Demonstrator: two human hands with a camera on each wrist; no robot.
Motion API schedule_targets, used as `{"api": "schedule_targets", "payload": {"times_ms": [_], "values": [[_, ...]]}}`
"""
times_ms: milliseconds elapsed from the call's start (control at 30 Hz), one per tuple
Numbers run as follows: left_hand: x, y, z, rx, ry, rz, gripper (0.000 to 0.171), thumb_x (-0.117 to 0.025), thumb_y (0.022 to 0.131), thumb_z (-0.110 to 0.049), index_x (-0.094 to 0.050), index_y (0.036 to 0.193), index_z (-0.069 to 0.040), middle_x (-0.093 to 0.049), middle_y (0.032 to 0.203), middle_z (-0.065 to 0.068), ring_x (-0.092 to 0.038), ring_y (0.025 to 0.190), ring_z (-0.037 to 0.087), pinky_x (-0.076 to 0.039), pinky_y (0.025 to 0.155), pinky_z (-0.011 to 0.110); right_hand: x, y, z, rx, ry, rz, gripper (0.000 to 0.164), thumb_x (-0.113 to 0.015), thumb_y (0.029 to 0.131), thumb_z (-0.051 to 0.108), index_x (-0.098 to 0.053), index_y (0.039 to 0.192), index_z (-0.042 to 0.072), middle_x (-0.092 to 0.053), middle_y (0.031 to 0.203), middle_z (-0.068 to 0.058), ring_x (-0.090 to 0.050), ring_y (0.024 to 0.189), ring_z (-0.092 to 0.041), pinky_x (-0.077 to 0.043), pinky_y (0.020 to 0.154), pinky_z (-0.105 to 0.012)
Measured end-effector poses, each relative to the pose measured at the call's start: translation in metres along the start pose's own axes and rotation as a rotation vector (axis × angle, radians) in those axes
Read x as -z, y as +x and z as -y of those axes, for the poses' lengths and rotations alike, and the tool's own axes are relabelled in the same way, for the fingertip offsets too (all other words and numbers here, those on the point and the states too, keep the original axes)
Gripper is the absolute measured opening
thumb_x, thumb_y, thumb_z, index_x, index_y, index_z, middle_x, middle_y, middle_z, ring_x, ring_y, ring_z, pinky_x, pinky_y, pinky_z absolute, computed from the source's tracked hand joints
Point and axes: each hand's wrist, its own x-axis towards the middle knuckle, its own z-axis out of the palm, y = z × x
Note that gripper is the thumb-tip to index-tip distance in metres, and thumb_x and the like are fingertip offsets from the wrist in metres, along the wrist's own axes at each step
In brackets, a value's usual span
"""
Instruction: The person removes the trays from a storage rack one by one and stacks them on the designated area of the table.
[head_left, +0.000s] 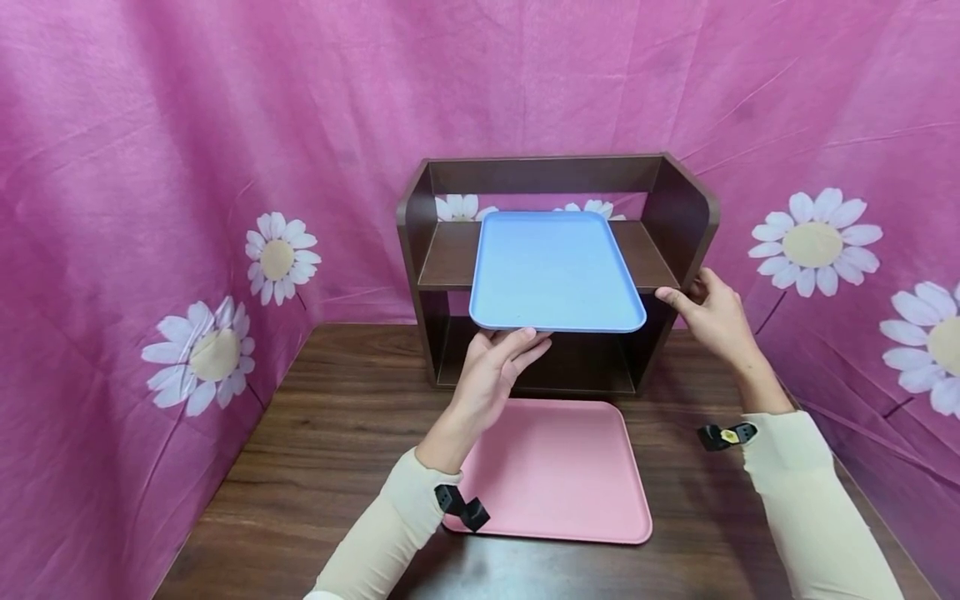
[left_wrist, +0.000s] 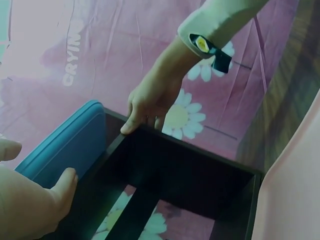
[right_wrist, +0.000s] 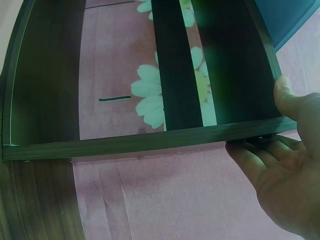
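Blue tray [head_left: 553, 268]: lies flat on the upper board of the dark wooden shelf unit [head_left: 686, 218], between its two side walls. Its near edge overhangs the board's front edge towards the person.

Left hand [head_left: 495, 371]: under the overhanging near edge of the blue tray, left of its middle. Fingers reach up to the rim and touch it from the front and below. In the left wrist view the thumb lies against the tray's side. Fingers only slightly bent; a closed grip is not visible.

Right hand [head_left: 712, 312]: on the front edge of the shelf unit's right side wall, level with the upper board, just beside the tray's near right corner but apart from the tray. Thumb on one face of the panel, fingers on the other: it grips the wall.

Pink tray [head_left: 558, 471]: flat on the brown table [head_left: 315, 442], directly before the shelf unit, below the blue tray. The left forearm passes over its left edge.

Surround: pink cloth with white daisies [head_left: 277, 257] behind and on both sides.
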Motion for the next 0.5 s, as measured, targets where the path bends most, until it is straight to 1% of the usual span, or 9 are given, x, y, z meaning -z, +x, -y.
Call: {"api": "schedule_targets", "payload": {"times_ms": [67, 100, 200, 333, 433, 500], "values": [[-0.003, 0.001, 0.002, -0.008, -0.042, 0.000, 0.034, -0.059, 0.100, 0.004, -0.054, 0.133, -0.006, -0.070, 0.114, 0.004, -0.073, 0.112, 0.022, -0.047, 0.120, 0.054, 0.000, 0.000, 0.001, -0.006, -0.005, -0.005, 0.067, -0.071, 0.101, 0.050, -0.055, 0.142, -0.001, -0.066, 0.139, -0.029, -0.063, 0.126, -0.037, -0.039, 0.079, -0.013], [-0.005, 0.001, 0.004, -0.011, -0.064, -0.001, 0.035, -0.059, 0.100, 0.005, -0.054, 0.133, -0.006, -0.070, 0.115, 0.004, -0.073, 0.112, 0.021, -0.046, 0.121, 0.054, 0.000, 0.000, 0.001, -0.009, -0.009, -0.007, 0.067, -0.071, 0.101, 0.051, -0.055, 0.142, 0.000, -0.066, 0.139, -0.029, -0.063, 0.125, -0.034, -0.039, 0.079, -0.013], [-0.009, 0.002, 0.007, -0.025, -0.132, -0.008, 0.036, -0.057, 0.099, 0.006, -0.053, 0.133, -0.006, -0.068, 0.118, 0.004, -0.072, 0.112, 0.019, -0.043, 0.123, 0.055, 0.000, 0.000, 0.000, -0.008, -0.010, -0.011, 0.067, -0.071, 0.100, 0.051, -0.055, 0.142, 0.001, -0.066, 0.139, -0.029, -0.064, 0.122, -0.030, -0.039, 0.078, -0.013], [-0.014, 0.004, 0.012, -0.048, -0.205, -0.024, 0.040, -0.057, 0.098, 0.009, -0.053, 0.134, -0.007, -0.067, 0.120, 0.006, -0.073, 0.111, 0.018, -0.041, 0.124, 0.057, 0.000, 0.000, 0.000, 0.003, -0.007, -0.015, 0.067, -0.072, 0.100, 0.049, -0.055, 0.142, -0.001, -0.067, 0.138, -0.030, -0.064, 0.120, -0.030, -0.039, 0.078, -0.015], [-0.017, 0.005, 0.015, -0.066, -0.240, -0.041, 0.045, -0.057, 0.097, 0.013, -0.051, 0.137, -0.006, -0.067, 0.122, 0.007, -0.073, 0.110, 0.018, -0.044, 0.122, 0.055, -0.001, 0.000, 0.000, 0.003, -0.011, -0.019, 0.066, -0.072, 0.100, 0.049, -0.056, 0.141, 0.000, -0.067, 0.137, -0.029, -0.063, 0.115, -0.018, -0.039, 0.079, -0.015], [-0.019, 0.005, 0.017, -0.075, -0.255, -0.061, 0.048, -0.057, 0.096, 0.014, -0.050, 0.139, -0.006, -0.067, 0.123, 0.008, -0.073, 0.110, 0.018, -0.048, 0.119, 0.054, -0.001, -0.001, -0.001, 0.001, -0.013, -0.021, 0.066, -0.072, 0.100, 0.050, -0.056, 0.139, 0.001, -0.068, 0.135, -0.029, -0.060, 0.108, -0.005, -0.039, 0.079, -0.016]]}}
